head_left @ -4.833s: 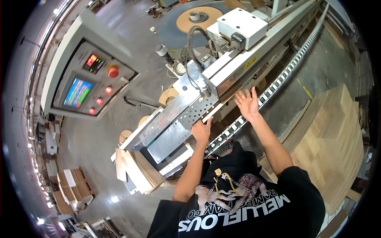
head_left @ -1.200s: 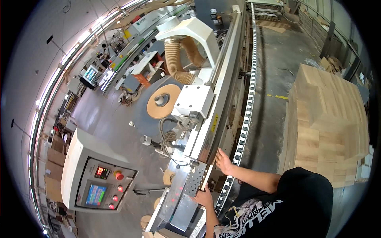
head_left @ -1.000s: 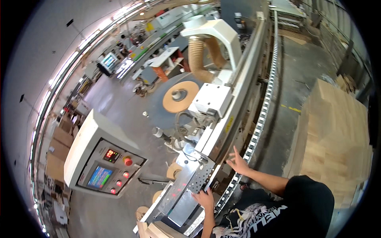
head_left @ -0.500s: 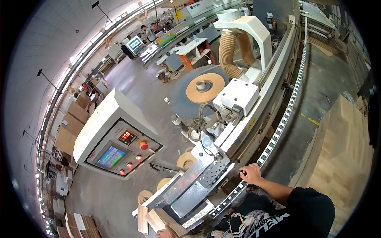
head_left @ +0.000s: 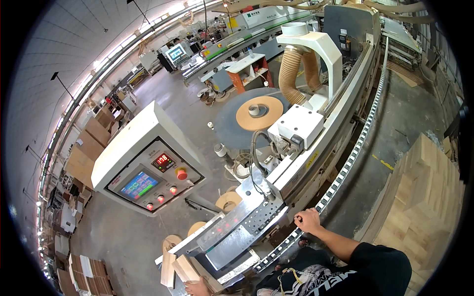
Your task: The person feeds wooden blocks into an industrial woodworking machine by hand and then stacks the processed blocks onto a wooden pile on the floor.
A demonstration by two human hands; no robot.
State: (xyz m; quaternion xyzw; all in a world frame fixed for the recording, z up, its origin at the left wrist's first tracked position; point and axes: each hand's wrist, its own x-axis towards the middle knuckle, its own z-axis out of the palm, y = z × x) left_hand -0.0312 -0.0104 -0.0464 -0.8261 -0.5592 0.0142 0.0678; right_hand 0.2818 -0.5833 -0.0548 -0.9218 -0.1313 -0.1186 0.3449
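Note:
At the lower edge, my left hand [head_left: 198, 287] is closed on a pale wooden board [head_left: 186, 270], its fingers over the top of it. A second wooden board [head_left: 168, 269] stands close by on the left, at the near end of an edge-banding machine [head_left: 237, 246]. My right hand [head_left: 308, 220] lies over a long roller rail [head_left: 340, 178] along the machine's right side. Its fingers curl round the rail; their undersides are hidden.
A white control box [head_left: 148, 163] with a lit screen and red buttons rises left of the machine. Beyond it sits a roll of tan edge banding [head_left: 259, 113] on a dark disc. Stacked wooden boards [head_left: 417, 197] stand at right, another stack [head_left: 89, 274] at lower left.
The whole view has shifted slightly as my head moved. Both hands keep almost the same places, the left on the board and the right on the rail.

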